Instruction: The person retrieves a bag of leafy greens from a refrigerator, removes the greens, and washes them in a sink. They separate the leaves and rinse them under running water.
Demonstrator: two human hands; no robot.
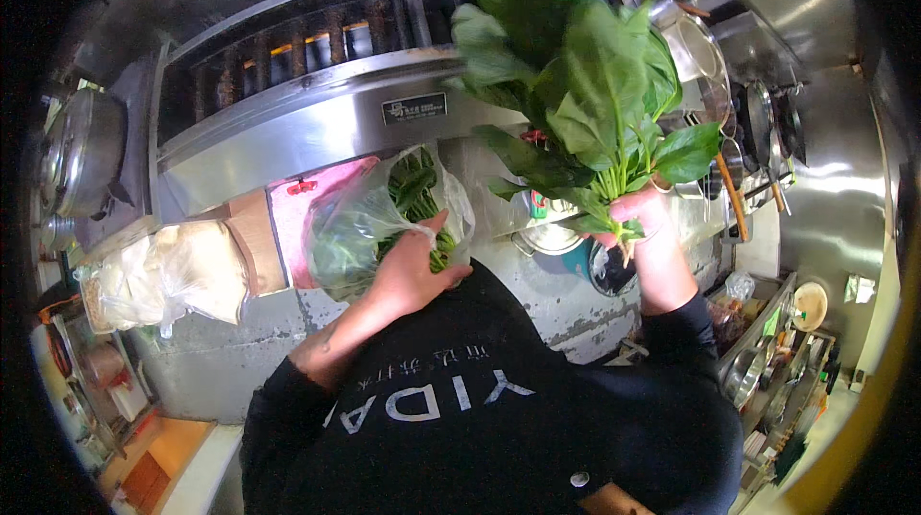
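Note:
A large bunch of leafy greens point(590, 90) is raised on the right, with my right hand point(644, 216) closed around its stems. Its broad leaves fan out away from me, and the pale stem ends poke out below my fist. On the left, my left hand point(414, 260) grips the gathered mouth of a clear plastic bag point(345, 227). More leafy greens point(414, 188) show inside that bag, their stems beside my fingers. Under the bag lies a pink sheet or box point(327, 188), partly covered; I cannot tell which.
A slatted metal hood point(316, 47) spans the far side. Bagged pale goods point(173, 274) and cardboard point(255, 242) lie left. Beneath the raised greens are a metal lid point(550, 238) and a teal container point(575, 267). Pans point(759, 119) hang right, above a utensil shelf point(773, 371).

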